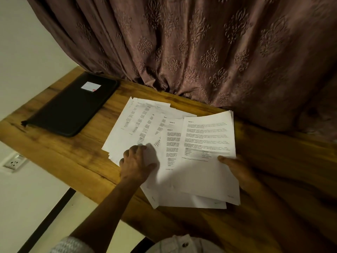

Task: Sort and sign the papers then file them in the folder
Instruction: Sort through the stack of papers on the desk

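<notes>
1. Right grip (pixel 235 170): thumb on top, fingers under, pinching the held stack (pixel 209 139) at its near-right edge.
2. Left grip (pixel 136 163): fingers bent, tips down on the loose sheets (pixel 138 123); can't tell if it's nipping one.
3. Step looks like sorting. Draw off one sheet at a time w/ the left tips, thumb firm on the stack so it won't fan, then square the edges on the counter (pixel 282 179) before signing.
4. Papers: white, printed paras + small tables, overlapped untidily mid-counter between both grips.
5. Folder (pixel 73 105): black, closed, white label, flat at far left, apart from the papers. No pen in view.
</notes>
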